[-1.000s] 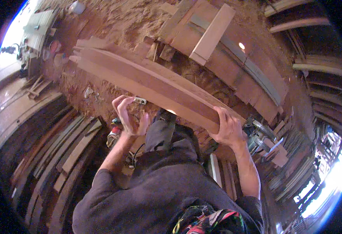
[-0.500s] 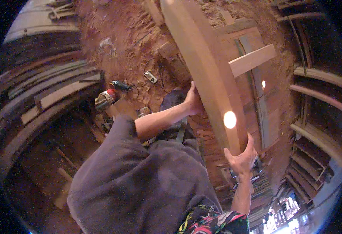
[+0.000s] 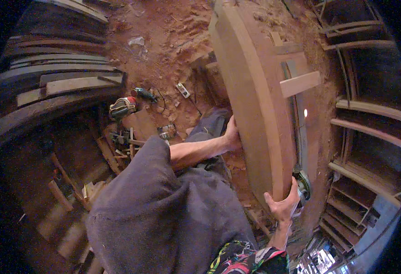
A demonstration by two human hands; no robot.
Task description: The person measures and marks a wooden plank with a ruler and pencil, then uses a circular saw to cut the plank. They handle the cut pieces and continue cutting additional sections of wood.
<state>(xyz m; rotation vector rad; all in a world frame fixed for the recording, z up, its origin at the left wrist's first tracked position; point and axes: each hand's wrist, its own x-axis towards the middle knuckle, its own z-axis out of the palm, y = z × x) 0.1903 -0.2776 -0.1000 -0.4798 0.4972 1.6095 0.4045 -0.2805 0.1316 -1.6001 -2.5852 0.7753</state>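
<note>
A long, thick wooden beam [image 3: 244, 96] runs from the top of the view down toward me, its broad side face and a paler narrow face both showing. My left hand [image 3: 232, 136] is against the beam's left side, partway along, with most of its fingers hidden. Around the near end is my right hand [image 3: 284, 205], thumb on the left of the end and fingers on the right. Just beyond those fingers sits a green and dark power tool [image 3: 303, 186], partly hidden by the beam and hand.
A short pale board [image 3: 300, 84] lies crosswise right of the beam. On the reddish, shaving-strewn ground to the left are a white power strip [image 3: 182, 90], a teal power tool [image 3: 144, 94] and a corded red-and-pale tool [image 3: 123, 107]. Stacked planks [image 3: 77, 84] stand left; wooden racks [image 3: 369, 109] stand right.
The beam has rolled and swung upright in view, showing more of its broad left face. The bright light spot has left its surface. Both hands keep their places on it.
</note>
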